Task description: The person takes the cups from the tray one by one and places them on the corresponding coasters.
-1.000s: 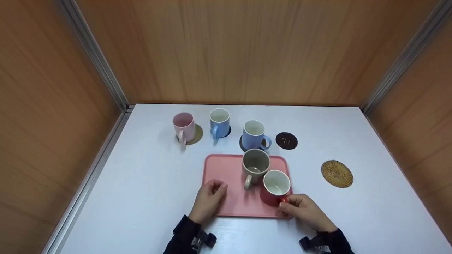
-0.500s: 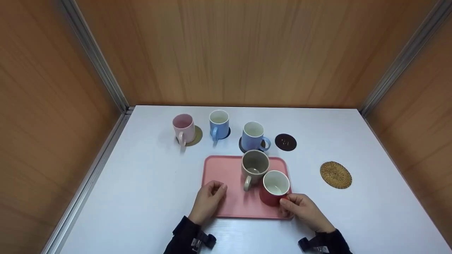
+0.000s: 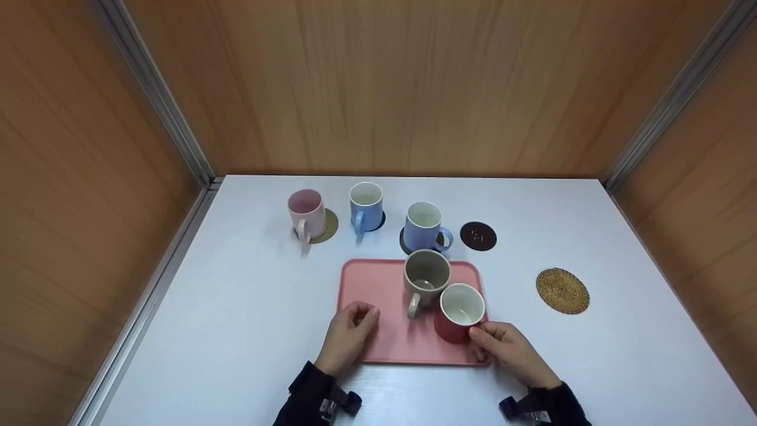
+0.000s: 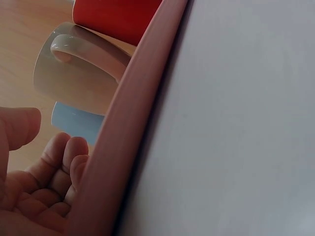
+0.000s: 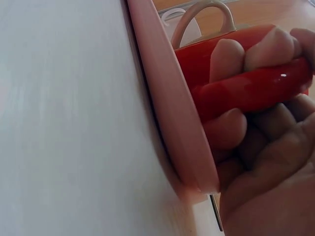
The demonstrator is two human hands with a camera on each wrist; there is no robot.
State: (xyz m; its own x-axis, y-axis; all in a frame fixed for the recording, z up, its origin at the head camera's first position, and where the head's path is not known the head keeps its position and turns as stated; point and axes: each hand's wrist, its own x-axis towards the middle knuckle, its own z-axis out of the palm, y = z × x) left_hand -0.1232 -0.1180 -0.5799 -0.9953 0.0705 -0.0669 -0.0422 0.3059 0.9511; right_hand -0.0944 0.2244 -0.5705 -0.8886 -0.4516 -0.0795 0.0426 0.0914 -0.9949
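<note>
A red mug (image 3: 454, 328) with a white inside stands upright at the right front of the pink tray (image 3: 393, 349). My right hand (image 3: 511, 352) grips its handle; in the right wrist view the fingers curl through and round the red handle (image 5: 256, 91). Just behind and left of it, also on the tray, is a grey-beige mug (image 3: 423, 296), its handle toward me. My left hand (image 3: 348, 337) rests over the tray's left front part, fingers loosely curled with nothing between them. In the left wrist view a gap shows between thumb (image 4: 22, 128) and fingers.
Behind the tray, a pink mug (image 3: 309, 219), a blue mug (image 3: 366, 216) and a second blue mug (image 3: 419, 234) stand on coasters. A dark round coaster (image 3: 478, 236) and a woven coaster (image 3: 562, 290) lie to the right. Wooden walls (image 3: 414, 89) enclose the white table (image 3: 236, 307).
The fingers of my right hand have shifted slightly on the red mug's handle, now covering more of it. The mugs, the tray and my left hand stay in place.
</note>
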